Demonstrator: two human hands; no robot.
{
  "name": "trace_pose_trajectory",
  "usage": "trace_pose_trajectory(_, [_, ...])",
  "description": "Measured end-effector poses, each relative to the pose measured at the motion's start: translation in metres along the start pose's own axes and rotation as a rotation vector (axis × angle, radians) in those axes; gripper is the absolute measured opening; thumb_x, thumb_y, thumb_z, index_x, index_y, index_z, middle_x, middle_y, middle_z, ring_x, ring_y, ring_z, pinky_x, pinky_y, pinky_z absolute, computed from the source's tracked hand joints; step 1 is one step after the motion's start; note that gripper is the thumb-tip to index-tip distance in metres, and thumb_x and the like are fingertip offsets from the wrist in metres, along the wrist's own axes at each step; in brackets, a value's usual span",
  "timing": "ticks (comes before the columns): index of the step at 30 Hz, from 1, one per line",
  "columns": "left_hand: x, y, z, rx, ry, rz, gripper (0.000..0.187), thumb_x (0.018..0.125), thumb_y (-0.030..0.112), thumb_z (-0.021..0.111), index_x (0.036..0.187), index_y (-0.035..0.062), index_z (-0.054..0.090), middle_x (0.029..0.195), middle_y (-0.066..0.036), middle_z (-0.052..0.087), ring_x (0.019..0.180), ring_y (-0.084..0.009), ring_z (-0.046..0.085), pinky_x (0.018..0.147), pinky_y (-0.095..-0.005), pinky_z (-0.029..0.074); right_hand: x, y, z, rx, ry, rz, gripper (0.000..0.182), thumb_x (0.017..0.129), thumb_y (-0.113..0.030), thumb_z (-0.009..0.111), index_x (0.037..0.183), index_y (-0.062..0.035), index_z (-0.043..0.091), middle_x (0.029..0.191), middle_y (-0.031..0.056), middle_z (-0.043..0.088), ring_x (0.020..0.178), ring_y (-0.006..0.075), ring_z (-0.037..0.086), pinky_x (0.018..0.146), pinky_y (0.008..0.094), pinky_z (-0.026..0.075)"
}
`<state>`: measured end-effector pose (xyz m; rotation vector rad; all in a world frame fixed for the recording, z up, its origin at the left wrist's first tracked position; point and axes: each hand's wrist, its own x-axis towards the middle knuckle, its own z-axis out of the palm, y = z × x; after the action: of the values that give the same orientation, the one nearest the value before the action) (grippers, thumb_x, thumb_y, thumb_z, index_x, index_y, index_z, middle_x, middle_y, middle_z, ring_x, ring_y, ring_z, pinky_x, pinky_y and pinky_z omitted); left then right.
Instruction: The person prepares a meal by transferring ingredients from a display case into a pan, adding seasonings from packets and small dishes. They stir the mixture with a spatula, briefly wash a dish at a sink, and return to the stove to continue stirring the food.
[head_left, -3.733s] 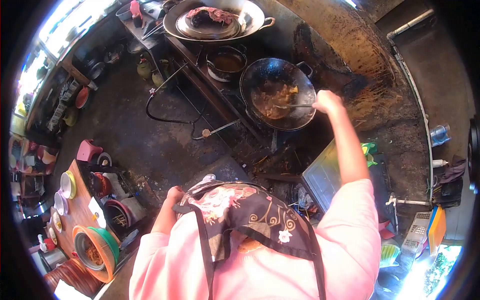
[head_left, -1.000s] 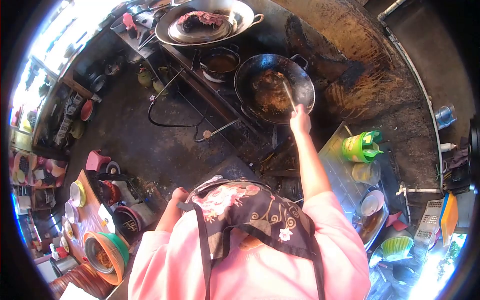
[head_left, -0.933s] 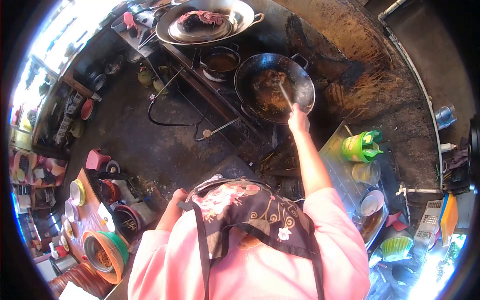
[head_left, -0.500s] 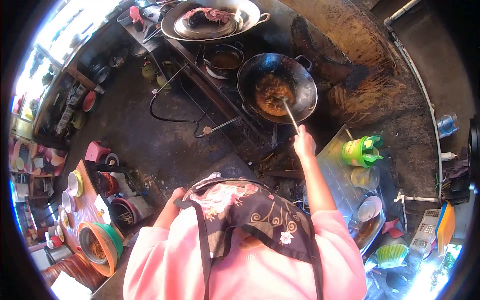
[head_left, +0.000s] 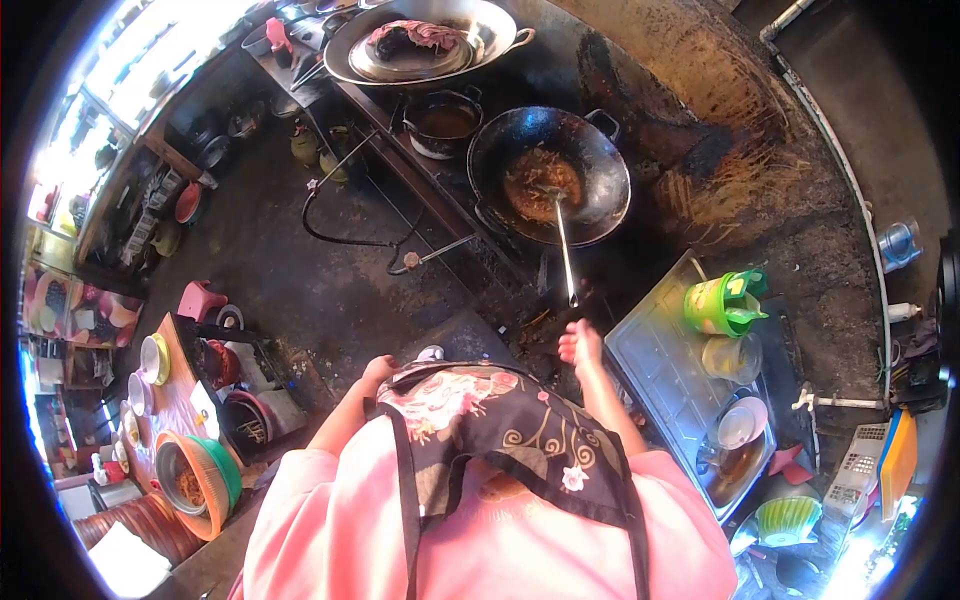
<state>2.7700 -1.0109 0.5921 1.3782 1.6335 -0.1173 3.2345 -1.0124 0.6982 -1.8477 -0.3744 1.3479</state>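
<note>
A dark wok [head_left: 605, 190] sits over the stove with a reddish-brown cooked mixture [head_left: 530, 180] in its bottom. A long-handled metal spatula [head_left: 566, 250] leans in the wok, its head in the food and its handle pointing towards me. Just short of the handle's end is my right hand [head_left: 582, 345], empty, with its fingers apart and not touching the spatula. At the left edge of my flowered apron [head_left: 450, 395] is my left hand [head_left: 378, 370]. Its fingers are small and partly hidden, and I make out nothing held in it.
A dark pot [head_left: 445, 122] of brown liquid and a large steel pan [head_left: 500, 45] stand left of the wok. A gas hose [head_left: 340, 238] loops below the stove. To my right, a metal sink counter [head_left: 650, 335] carries a green container [head_left: 722, 303]. Stacked basins [head_left: 225, 480] are at left.
My right hand has let go of the spatula and drawn back towards me. The spatula now rests in the wok with its handle more upright in view. My left hand has moved slightly up and right.
</note>
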Motion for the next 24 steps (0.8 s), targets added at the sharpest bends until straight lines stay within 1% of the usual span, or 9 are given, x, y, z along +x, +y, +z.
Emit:
trace_pose_trajectory(1, [-0.002,0.0,0.003,-0.016,0.014,-0.003,0.036,0.066,0.028,0.073,0.094,0.0071,0.066,0.093,-0.011,0.067,0.088,-0.0243,0.064,0.079,-0.0338,0.049,0.005,0.028,-0.004,-0.119,-0.019,0.019,0.044,0.092,-0.047,0.041,0.097,-0.007,0.058,0.067,0.0076,0.061,0.045,0.0143,0.056,0.037,0.0255,0.044])
trace_pose_trajectory(3, [-0.005,-0.009,0.011,-0.049,0.045,-0.011,0.038,0.065,0.03,0.073,0.094,0.0067,0.066,0.093,-0.011,0.067,0.088,-0.0246,0.064,0.079,-0.034,0.049,0.009,0.084,-0.017,-0.752,-0.087,-0.077,0.042,0.089,-0.046,0.046,0.095,-0.0068,0.06,0.069,0.0104,0.063,0.054,0.0191,0.06,0.045,0.0317,0.048])
trace_pose_trajectory(5, [-0.018,-0.013,0.015,-0.013,0.014,-0.066,0.039,0.064,0.032,0.074,0.093,0.0061,0.066,0.092,-0.012,0.067,0.088,-0.0249,0.064,0.078,-0.0344,0.05,-0.008,0.117,-0.03,-1.146,-0.079,-0.489,0.03,0.083,-0.035,0.055,0.08,-0.0052,0.063,0.076,0.0152,0.065,0.07,0.0316,0.064,0.065,0.044,0.049])
trace_pose_trajectory(7, [-0.029,-0.018,0.024,0.015,0.02,-0.103,0.04,0.065,0.036,0.073,0.093,0.0068,0.067,0.091,-0.012,0.067,0.087,-0.0251,0.064,0.078,-0.035,0.049,0.056,0.219,-0.059,-1.151,-0.329,-0.48,0.024,0.077,-0.029,0.057,0.082,-0.0062,0.065,0.085,0.0166,0.065,0.083,0.0362,0.062,0.073,0.0456,0.049])
trace_pose_trajectory(10, [-0.038,-0.043,0.047,0.031,0.071,-0.143,0.042,0.067,0.04,0.071,0.094,0.0088,0.069,0.091,-0.012,0.067,0.086,-0.0257,0.064,0.078,-0.036,0.048,0.012,0.17,-0.072,-1.132,-0.46,-0.333,0.023,0.076,-0.026,0.057,0.086,-0.0087,0.068,0.087,0.0163,0.065,0.084,0.0344,0.063,0.076,0.0433,0.049])
trace_pose_trajectory(13, [-0.057,-0.047,0.061,-0.009,0.086,-0.185,0.042,0.069,0.04,0.069,0.096,0.0088,0.068,0.092,-0.013,0.067,0.088,-0.0269,0.064,0.079,-0.0361,0.048,0.022,0.161,-0.071,-1.337,-0.476,-0.175,0.023,0.075,-0.025,0.056,0.088,-0.0101,0.069,0.089,0.0167,0.065,0.087,0.0341,0.063,0.077,0.042,0.049])
trace_pose_trajectory(17, [-0.088,-0.037,0.063,-0.073,0.118,-0.297,0.04,0.072,0.037,0.064,0.097,0.0068,0.068,0.094,-0.016,0.066,0.091,-0.0297,0.063,0.081,-0.0369,0.047,0.022,0.151,-0.073,-1.162,-0.246,-0.161,0.013,0.074,-0.017,0.058,0.078,-0.0094,0.067,0.071,0.0137,0.066,0.064,0.0273,0.065,0.062,0.0378,0.05])
trace_pose_trajectory(21, [-0.089,-0.034,0.06,0.064,0.182,-0.31,0.031,0.072,0.028,0.06,0.094,0.0079,0.068,0.097,-0.018,0.065,0.094,-0.0324,0.062,0.082,-0.0389,0.048,0.008,0.145,-0.075,-1.129,-0.309,-0.326,0.012,0.074,-0.018,0.061,0.076,-0.0074,0.066,0.074,0.0144,0.066,0.069,0.0273,0.065,0.065,0.0367,0.05])
trace_pose_trajectory(24, [-0.074,-0.05,0.055,0.166,0.101,-0.261,0.027,0.071,0.027,0.061,0.089,0.0084,0.069,0.095,-0.017,0.065,0.092,-0.0326,0.062,0.08,-0.0393,0.049,0.054,0.223,-0.092,-1.107,-0.375,-0.324,0.014,0.073,-0.019,0.062,0.075,-0.006,0.065,0.077,0.0142,0.065,0.07,0.027,0.064,0.065,0.0361,0.049])
